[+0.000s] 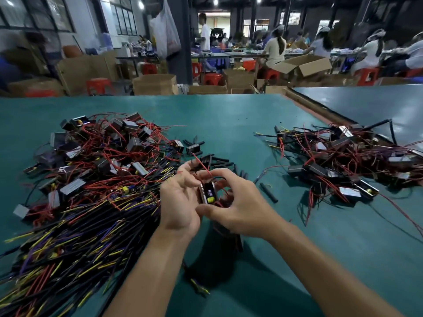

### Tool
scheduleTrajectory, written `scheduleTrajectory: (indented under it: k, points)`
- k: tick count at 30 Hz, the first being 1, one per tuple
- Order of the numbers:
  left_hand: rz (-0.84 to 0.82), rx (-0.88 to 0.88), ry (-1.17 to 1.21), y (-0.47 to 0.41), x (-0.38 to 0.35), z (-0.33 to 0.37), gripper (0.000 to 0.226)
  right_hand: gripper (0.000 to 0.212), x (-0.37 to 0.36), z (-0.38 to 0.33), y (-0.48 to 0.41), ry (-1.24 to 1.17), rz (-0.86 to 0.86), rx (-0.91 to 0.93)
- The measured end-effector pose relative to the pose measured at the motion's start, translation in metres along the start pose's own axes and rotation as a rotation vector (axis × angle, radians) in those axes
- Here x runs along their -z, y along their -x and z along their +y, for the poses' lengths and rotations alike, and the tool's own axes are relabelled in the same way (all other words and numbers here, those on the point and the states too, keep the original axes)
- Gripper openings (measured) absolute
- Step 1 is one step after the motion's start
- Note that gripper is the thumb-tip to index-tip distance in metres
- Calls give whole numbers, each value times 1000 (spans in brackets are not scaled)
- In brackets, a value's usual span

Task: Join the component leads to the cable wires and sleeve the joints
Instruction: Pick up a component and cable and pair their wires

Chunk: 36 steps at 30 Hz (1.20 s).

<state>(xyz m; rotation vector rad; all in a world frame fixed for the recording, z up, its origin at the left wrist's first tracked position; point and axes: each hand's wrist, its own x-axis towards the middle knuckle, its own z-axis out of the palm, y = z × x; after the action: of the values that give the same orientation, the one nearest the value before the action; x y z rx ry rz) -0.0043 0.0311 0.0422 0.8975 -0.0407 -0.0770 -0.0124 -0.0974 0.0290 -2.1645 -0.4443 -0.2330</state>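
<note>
A small black component (pixel 207 192) with a yellow part and red leads sits between both hands above the green table. My left hand (pixel 180 200) holds it from the left, fingers curled, and a red lead (pixel 202 165) sticks up past the fingertips. My right hand (pixel 235 202) curls round it from the right, thumb underneath. A black cable (pixel 225 243) hangs down below the hands, its yellow and purple wire ends (pixel 201 288) near the table's front.
A big heap of components and black cables (pixel 91 191) with yellow, purple and red wires fills the left. Loose black sleeves (pixel 219 160) lie just beyond the hands. A second pile of joined pieces (pixel 348 161) lies at right. Boxes, stools and people are behind the table.
</note>
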Motion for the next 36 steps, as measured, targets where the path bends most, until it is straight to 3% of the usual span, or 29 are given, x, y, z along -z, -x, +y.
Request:
scheduleTrajectory:
  k: [4, 5, 8, 10, 13, 15, 17, 20, 22, 24, 26, 28, 31, 33, 36]
  points:
    - [-99, -49, -2, 1, -2, -2, 72, 23, 14, 6, -5, -180, 113, -34]
    - [-104, -59, -72, -2, -6, -5, 72, 15, 19, 7, -7, -261, 153, -65]
    - [-93, -83, -375, -6, -11, -14, 70, 21, 47, 18, -17, -515, 259, -213]
    - [-126, -115, -640, -5, -8, -19, 66, 19, 80, 33, -26, -579, 472, -291]
    - [-220, -102, -1030, 1, 3, -30, 80, 53, 128, 71, -30, -368, 819, -425]
    - [-286, -144, -1316, 4, 5, -37, 90, 82, 143, 95, -22, -96, 845, -584]
    - [-354, -174, -1488, 5, 4, -43, 88, 92, 139, 101, -18, 111, 797, -652]
    - [-377, -192, -1515, 6, 7, -47, 75, 80, 114, 81, -22, 294, 832, -390]
    - [-337, -215, -1486, 4, 9, -47, 64, 51, 90, 64, -22, 255, 671, -160]
    - [-257, -230, -1402, 1, 11, -46, 58, 24, 65, 52, -17, 231, 328, -106]
    - [-202, -252, -1337, -2, 13, -45, 61, 14, 45, 47, -13, 283, 53, -100]
    - [-202, -278, -1295, -4, 14, -45, 67, 13, 34, 46, -11, 319, -113, -94]
    - [-205, -275, -1272, -6, 15, -46, 73, 12, 30, 49, -11, 190, -204, -116]
    - [-173, -316, -1333, -7, 16, -46, 78, 22, 31, 51, -10, 91, -237, -105]
    - [-105, -389, -1409, -6, 17, -43, 80, 30, 36, 52, -10, 107, -232, -75]
